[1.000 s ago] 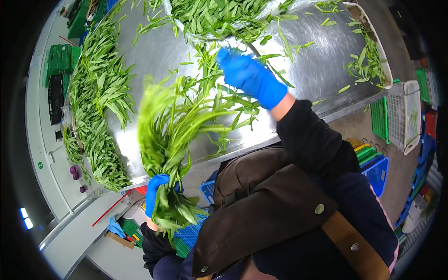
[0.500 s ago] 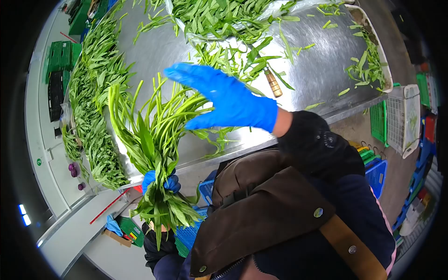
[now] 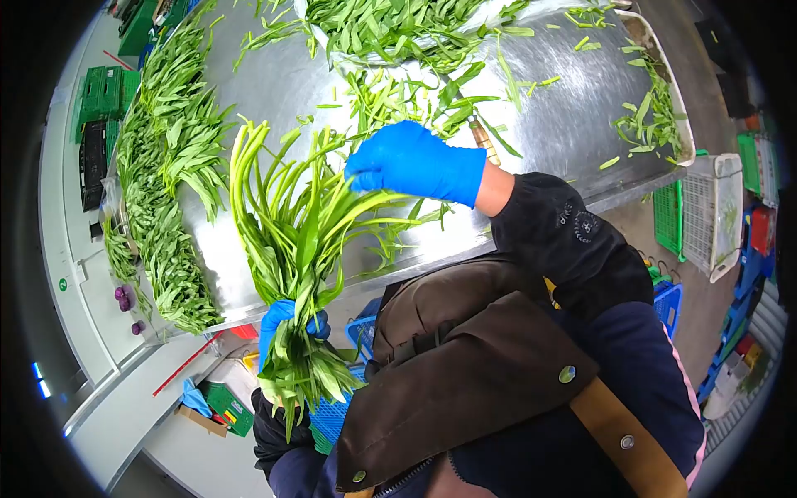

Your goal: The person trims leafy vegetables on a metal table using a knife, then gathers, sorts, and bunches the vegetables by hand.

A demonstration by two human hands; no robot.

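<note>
My left hand (image 3: 278,325), in a blue glove, is wrapped round the leafy part of a bunch of water spinach (image 3: 303,241) at the table's near edge. The pale green cut stems fan upward and the leaf tips hang below the fist. My right hand (image 3: 419,164), also gloved in blue, is at the right side of these stems with its fingers curled in. Whatever its fingertips pinch is too small to make out. Just behind that hand lies a knife with a banded wooden handle (image 3: 484,141), partly covered by the glove and leaves.
The metal table (image 3: 573,116) carries a long row of greens (image 3: 162,216) at left and a leafy heap on plastic (image 3: 390,29) at the back. Loose trimmings lie mid-table. A white tray (image 3: 685,124) holds scraps; crates (image 3: 714,212) stand at right.
My right hand has gone from spread fingers to curled ones and moved slightly right and down, against the stems. The bunch in my left hand has shifted a little right.
</note>
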